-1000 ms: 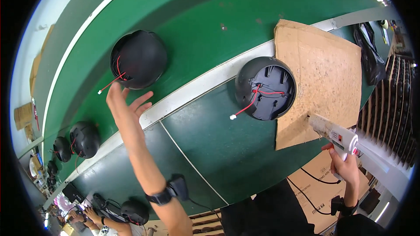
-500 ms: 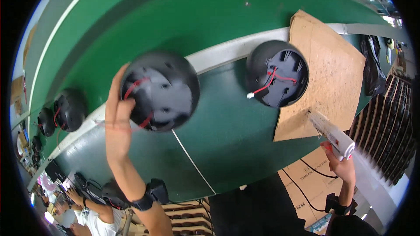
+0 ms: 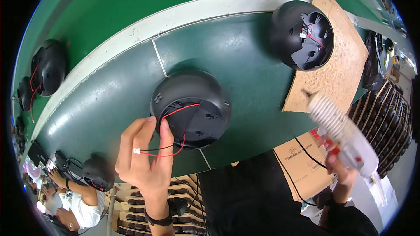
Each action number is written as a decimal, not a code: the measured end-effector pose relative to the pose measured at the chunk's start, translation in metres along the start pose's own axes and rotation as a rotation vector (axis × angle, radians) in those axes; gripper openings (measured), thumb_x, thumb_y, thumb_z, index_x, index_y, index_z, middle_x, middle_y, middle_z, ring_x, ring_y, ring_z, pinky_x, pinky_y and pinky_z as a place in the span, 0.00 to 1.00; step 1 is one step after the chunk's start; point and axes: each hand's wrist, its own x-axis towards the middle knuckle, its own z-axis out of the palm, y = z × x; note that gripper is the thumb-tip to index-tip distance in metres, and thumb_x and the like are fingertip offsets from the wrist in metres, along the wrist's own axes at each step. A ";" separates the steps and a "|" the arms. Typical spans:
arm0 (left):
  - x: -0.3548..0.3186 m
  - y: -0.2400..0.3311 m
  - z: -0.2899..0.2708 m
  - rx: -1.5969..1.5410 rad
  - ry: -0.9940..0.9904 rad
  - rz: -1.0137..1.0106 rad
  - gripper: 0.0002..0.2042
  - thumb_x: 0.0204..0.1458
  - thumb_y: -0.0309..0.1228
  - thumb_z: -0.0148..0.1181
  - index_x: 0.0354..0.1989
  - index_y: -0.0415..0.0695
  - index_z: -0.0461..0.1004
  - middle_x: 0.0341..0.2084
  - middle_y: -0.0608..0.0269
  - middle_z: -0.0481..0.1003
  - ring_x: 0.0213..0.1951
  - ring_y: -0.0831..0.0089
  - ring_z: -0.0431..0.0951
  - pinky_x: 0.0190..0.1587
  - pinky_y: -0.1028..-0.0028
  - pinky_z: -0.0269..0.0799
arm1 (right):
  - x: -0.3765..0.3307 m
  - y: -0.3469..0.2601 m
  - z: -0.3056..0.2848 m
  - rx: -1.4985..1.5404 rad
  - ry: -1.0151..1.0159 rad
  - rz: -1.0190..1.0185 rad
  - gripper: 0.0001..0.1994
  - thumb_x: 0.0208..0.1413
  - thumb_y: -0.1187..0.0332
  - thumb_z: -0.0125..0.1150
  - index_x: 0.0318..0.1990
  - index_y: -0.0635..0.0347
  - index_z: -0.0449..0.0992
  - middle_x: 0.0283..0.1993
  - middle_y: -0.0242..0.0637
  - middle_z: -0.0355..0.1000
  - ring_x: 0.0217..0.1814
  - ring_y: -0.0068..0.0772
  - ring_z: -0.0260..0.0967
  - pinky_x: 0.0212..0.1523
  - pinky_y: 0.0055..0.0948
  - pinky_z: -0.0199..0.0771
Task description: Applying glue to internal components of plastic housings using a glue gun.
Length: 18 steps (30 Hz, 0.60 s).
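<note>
My left hand (image 3: 146, 155) pinches the left rim of a round black plastic shell (image 3: 192, 81) between fingers and thumb. The shell rests tilted on the green tabletop, its hollow side facing me. Red and black wires come out of it, ending in a white connector (image 3: 137, 150) that hangs across my palm. My right hand (image 3: 339, 161) is wrapped round the grip of a white glue gun (image 3: 345, 135) with a ribbed front and a stick out of its back. Its nozzle points up-left above the brown board. Another round black shell (image 3: 282, 37) with red wires leans on that board's left edge.
The brown board (image 3: 326, 81) lies on the table (image 3: 243, 52). Beyond a pale rail runs a green belt (image 3: 144, 0) carrying more black shells (image 3: 50, 67) at left. A cardboard box (image 3: 302, 170) and racks of dark parts (image 3: 380, 126) are at right. A co-worker (image 3: 83, 201) sits lower left.
The shell at my left hand has come off the belt side onto the near tabletop and turned. My thumb and fingers now grip its rim. The view has shifted; the glue gun stays in my right hand.
</note>
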 end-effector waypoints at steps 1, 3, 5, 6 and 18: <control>0.000 -0.001 0.001 -0.005 0.020 0.013 0.12 0.46 0.20 0.76 0.39 0.39 0.83 0.35 0.56 0.81 0.31 0.62 0.82 0.32 0.70 0.78 | -0.003 -0.003 0.009 -0.030 0.027 -0.041 0.12 0.57 0.70 0.62 0.47 0.64 0.74 0.50 0.52 0.79 0.19 0.20 0.63 0.19 0.20 0.62; 0.002 -0.003 0.004 -0.031 0.060 0.079 0.12 0.45 0.20 0.75 0.39 0.39 0.83 0.35 0.56 0.81 0.30 0.63 0.82 0.32 0.70 0.78 | -0.004 -0.008 0.025 -0.081 -0.075 -0.096 0.13 0.56 0.70 0.63 0.47 0.65 0.75 0.50 0.51 0.79 0.23 0.23 0.66 0.23 0.23 0.65; 0.002 -0.005 0.008 -0.037 0.073 0.119 0.12 0.44 0.18 0.75 0.38 0.38 0.83 0.35 0.56 0.81 0.30 0.63 0.82 0.31 0.70 0.78 | -0.004 -0.012 0.043 -0.151 -0.184 -0.158 0.13 0.56 0.70 0.64 0.47 0.65 0.75 0.51 0.51 0.79 0.27 0.27 0.68 0.27 0.25 0.67; 0.003 -0.007 0.009 -0.042 0.089 0.156 0.12 0.43 0.18 0.74 0.37 0.38 0.83 0.35 0.55 0.81 0.30 0.62 0.82 0.31 0.70 0.78 | -0.004 -0.014 0.050 -0.188 -0.229 -0.187 0.13 0.56 0.69 0.64 0.47 0.65 0.76 0.51 0.50 0.79 0.28 0.29 0.69 0.29 0.26 0.68; 0.055 -0.009 0.002 -0.346 -0.137 0.441 0.09 0.45 0.18 0.70 0.35 0.39 0.80 0.38 0.55 0.81 0.38 0.56 0.82 0.38 0.67 0.78 | 0.010 -0.026 0.106 -0.410 -0.361 -0.286 0.16 0.53 0.68 0.70 0.48 0.63 0.80 0.48 0.46 0.79 0.47 0.47 0.81 0.48 0.37 0.80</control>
